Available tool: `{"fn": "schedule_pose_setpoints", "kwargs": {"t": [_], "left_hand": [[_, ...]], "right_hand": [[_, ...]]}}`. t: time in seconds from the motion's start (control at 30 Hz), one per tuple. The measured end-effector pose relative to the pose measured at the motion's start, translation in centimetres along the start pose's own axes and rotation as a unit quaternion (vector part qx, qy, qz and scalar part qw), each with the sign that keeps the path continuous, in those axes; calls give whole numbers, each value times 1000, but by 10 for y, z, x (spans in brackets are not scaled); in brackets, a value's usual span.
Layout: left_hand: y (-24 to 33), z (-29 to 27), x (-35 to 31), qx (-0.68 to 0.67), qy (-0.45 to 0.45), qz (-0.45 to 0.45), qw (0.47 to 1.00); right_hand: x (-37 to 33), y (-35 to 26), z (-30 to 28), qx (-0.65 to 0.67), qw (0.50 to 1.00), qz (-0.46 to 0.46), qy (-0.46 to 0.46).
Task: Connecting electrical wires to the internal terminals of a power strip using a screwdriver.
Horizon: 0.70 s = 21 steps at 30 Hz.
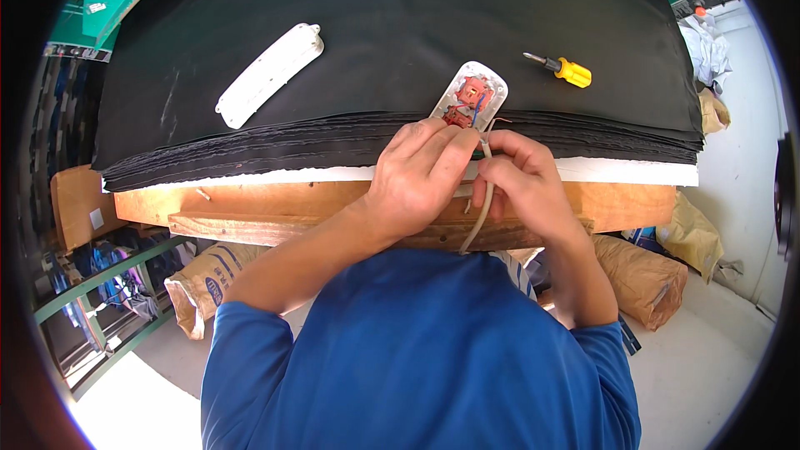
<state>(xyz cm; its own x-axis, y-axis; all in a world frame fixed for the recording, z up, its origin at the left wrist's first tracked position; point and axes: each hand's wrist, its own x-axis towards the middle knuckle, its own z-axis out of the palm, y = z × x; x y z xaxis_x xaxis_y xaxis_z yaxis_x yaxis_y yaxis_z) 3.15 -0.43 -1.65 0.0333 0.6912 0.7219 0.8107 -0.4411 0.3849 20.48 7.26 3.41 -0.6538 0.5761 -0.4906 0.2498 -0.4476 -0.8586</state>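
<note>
My left hand (419, 168) is closed over the near end of an opened white power strip (497, 83), whose red inner parts and thin blue and red wires show. Most of that near end is hidden under my fingers. A pale grey cable (482, 215) runs from it toward my body, and my right hand (527, 177) pinches it just below the housing. One bare-looking wire end sticks up beside my right fingers. To the left lies a long white cover (271, 75) with rounded ends. A yellow-handled screwdriver (573, 72) rests to the right, its tip pointing left.
Beneath these things is a thick stack of black sheets (375, 33) on a wooden pallet or board (275, 200). Brown paper sacks (642, 279) lie on the floor at both sides. A green metal rail (108, 279) stands at left, and a cardboard box (79, 207) beside it.
</note>
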Motion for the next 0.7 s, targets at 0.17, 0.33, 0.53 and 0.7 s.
{"fn": "schedule_pose_setpoints", "kwargs": {"t": [0.17,0.33,0.53,0.7], "left_hand": [[5,1,2,4,0,-13,1000],[4,4,-2,-1,20,-18,1000],[0,5,-4,-67,43,-82,993],[6,1,6,-93,24,-90,991]], "right_hand": [[2,6,2,34,999,-14,15],[7,9,1,18,999,-25,36],[17,27,14,-45,977,-149,143],[24,33,17,22,972,-163,166]]}}
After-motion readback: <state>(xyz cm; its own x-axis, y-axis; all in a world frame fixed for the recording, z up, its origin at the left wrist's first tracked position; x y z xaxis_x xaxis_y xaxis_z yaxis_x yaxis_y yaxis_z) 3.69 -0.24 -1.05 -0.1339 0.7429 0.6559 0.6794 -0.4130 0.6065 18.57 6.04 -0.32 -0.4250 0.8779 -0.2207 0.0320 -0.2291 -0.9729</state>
